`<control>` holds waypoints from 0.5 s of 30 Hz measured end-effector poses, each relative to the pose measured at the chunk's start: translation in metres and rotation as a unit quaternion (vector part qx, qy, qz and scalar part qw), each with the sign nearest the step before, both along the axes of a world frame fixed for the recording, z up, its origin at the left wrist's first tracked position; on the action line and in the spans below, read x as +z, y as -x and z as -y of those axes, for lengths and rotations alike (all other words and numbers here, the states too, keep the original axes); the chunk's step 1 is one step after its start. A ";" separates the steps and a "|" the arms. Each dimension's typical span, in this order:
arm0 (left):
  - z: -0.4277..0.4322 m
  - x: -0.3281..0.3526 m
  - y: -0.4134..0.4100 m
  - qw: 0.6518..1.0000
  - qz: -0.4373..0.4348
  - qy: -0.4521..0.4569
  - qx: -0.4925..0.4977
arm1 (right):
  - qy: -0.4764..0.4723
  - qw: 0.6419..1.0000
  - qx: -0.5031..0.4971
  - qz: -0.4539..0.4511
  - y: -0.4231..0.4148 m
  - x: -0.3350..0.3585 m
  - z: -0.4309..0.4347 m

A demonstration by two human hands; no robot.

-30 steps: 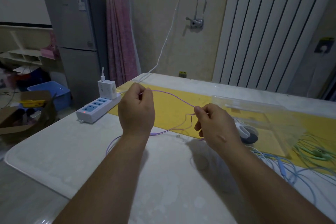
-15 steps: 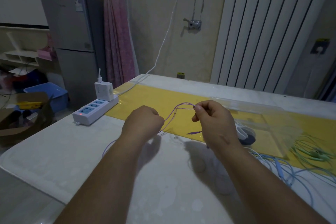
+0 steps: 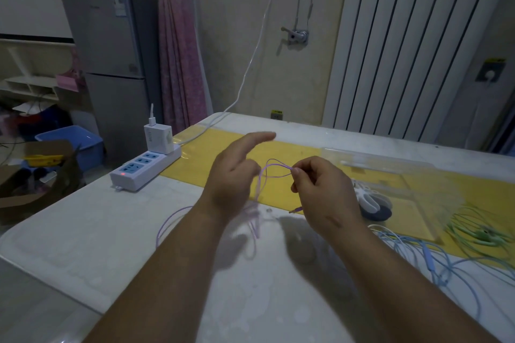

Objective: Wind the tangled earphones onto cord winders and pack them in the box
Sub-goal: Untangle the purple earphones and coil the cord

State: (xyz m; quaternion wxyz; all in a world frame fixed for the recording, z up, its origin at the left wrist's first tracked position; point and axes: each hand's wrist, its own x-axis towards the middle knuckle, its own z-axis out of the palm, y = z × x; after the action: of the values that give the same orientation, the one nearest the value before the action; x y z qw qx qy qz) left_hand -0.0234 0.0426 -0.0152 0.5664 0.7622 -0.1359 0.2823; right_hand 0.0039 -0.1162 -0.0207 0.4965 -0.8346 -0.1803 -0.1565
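White table with a yellow runner carries the items. Purple earphones are pinched in the right hand, looped above the table's middle. Left hand is held beside them, fingers spread, gripping nothing. Clear box lies toward the right edge.

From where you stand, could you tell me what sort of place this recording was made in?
Most likely a room in a home, perhaps a dining or utility corner. A grey fridge stands beside a pink curtain, and a tall ribbed radiator rises behind the white table. A cardboard box sits on the floor.
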 end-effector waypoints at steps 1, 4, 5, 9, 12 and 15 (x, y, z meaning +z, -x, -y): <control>0.000 0.000 0.000 0.999 0.009 0.028 -0.017 | 0.003 1.000 0.000 0.002 0.000 0.000 0.000; -0.002 -0.002 -0.002 0.999 -0.036 -0.013 -0.020 | 0.003 1.000 0.008 0.000 -0.001 -0.003 -0.001; -0.003 -0.004 -0.004 0.995 -0.056 -0.086 0.002 | 0.002 1.000 0.013 -0.001 -0.001 -0.003 -0.001; -0.006 -0.015 -0.015 0.939 -0.088 -0.323 0.083 | -0.042 0.998 0.043 0.001 0.001 0.000 -0.002; -0.006 -0.012 -0.013 0.953 -0.099 -0.259 0.122 | -0.085 0.995 0.046 -0.001 0.003 0.002 -0.001; -0.006 -0.005 -0.010 0.981 -0.107 -0.071 0.142 | -0.112 0.992 0.056 -0.026 0.001 0.001 -0.001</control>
State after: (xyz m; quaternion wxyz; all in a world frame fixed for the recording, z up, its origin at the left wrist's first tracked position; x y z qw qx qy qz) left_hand -0.0137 0.0488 -0.0204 0.4763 0.8378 0.0157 0.2664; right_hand 0.0025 -0.1155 -0.0197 0.5996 -0.7657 -0.1953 -0.1262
